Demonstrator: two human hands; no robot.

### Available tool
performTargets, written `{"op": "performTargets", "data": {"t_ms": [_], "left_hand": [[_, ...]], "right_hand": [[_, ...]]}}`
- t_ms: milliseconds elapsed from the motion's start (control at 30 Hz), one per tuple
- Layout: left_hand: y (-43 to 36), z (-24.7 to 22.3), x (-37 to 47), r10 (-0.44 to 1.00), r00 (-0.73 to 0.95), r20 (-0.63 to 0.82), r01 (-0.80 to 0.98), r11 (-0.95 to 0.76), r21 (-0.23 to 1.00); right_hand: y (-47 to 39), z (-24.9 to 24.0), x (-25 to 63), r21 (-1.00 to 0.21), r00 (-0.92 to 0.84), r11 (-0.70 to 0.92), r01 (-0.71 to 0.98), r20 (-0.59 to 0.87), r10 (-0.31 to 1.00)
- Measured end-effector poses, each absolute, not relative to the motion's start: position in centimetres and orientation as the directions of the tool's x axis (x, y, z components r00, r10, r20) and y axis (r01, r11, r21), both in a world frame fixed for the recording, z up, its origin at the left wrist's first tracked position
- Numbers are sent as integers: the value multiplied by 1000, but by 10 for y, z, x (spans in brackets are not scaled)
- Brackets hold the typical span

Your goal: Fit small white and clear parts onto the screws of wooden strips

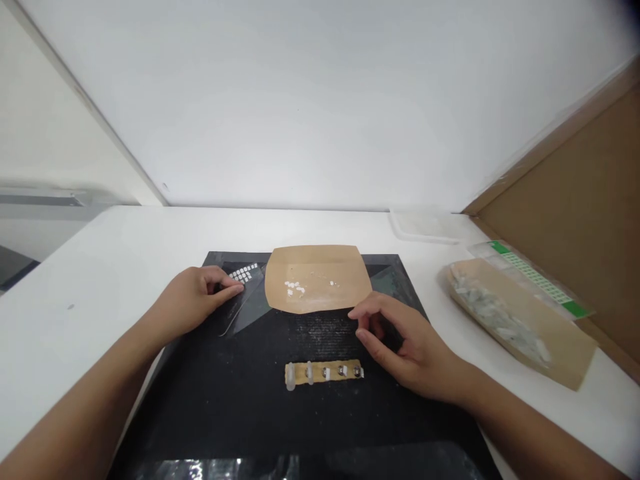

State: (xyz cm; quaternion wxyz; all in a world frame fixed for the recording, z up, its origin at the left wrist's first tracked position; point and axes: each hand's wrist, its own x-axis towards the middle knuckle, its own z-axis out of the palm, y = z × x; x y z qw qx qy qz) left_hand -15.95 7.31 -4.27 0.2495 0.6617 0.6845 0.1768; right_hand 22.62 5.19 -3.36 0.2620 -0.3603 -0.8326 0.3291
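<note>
At the left of the black mat (250,413), my left hand (200,293) has its thumb and forefinger pinched at the edge of a sheet of small white stickers (244,274). My right hand (395,337) hovers by the lower right corner of a brown paper tray (320,267), thumb and forefinger apart with nothing visible between them. White bits (294,288) lie in that tray. Below it, a tan strip (317,373) lies on the mat, bearing small metal pieces with white tabs and two translucent pieces (291,377) at its left end.
On the white table (180,230) at the right are a paper tray (565,340) of translucent pieces and a green-and-white sheet (540,277). A clear plastic lid (427,225) lies at the back. Tweezers (235,315) rest near my left hand.
</note>
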Motion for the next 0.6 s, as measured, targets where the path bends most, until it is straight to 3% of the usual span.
{"op": "performTargets", "data": {"t_ms": [300,600], "left_hand": [[74,-44,-158,997,76,-32,873,-51,484],[76,-47,-164,1000,18,19,894,-24,447]], "right_hand": [[53,-33,226,-727,-597,535,430,215,773],[51,-32,227,-673,-604,585,453,251,757]]}}
